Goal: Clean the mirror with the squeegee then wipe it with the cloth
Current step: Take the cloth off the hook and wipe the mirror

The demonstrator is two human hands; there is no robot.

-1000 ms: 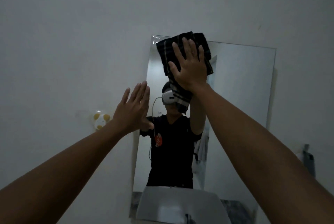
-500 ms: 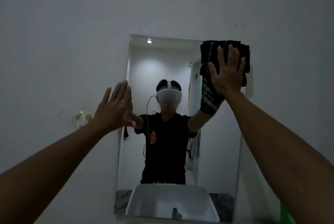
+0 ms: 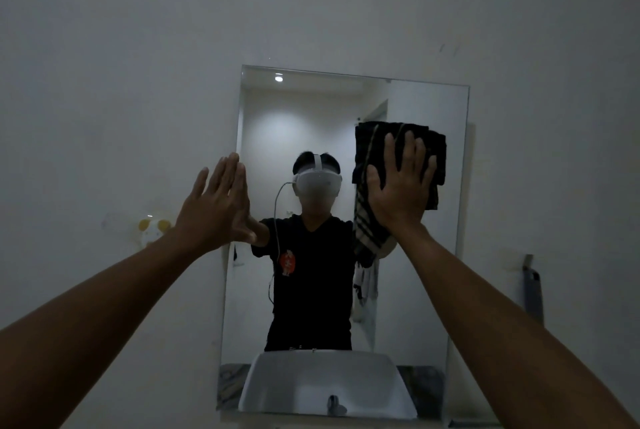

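Observation:
A rectangular frameless mirror [image 3: 415,290] hangs on the pale wall ahead. My right hand [image 3: 398,186] presses a dark checked cloth [image 3: 372,148] flat against the glass in the mirror's upper right part, fingers spread over it. The cloth's lower end hangs below my palm. My left hand [image 3: 214,206] is flat and empty, fingers together, braced at the mirror's left edge at mid height. No squeegee shows anywhere in the head view.
The mirror reflects a person in a black shirt and a white basin [image 3: 325,383] at its bottom. A small yellow and white holder [image 3: 152,227] is stuck on the wall to the left. A grey hanging object [image 3: 531,290] is on the right wall.
My right hand slid the cloth from the top left across to the top right corner, then down and slightly left on the glass. The left hand stayed at the mirror's left edge.

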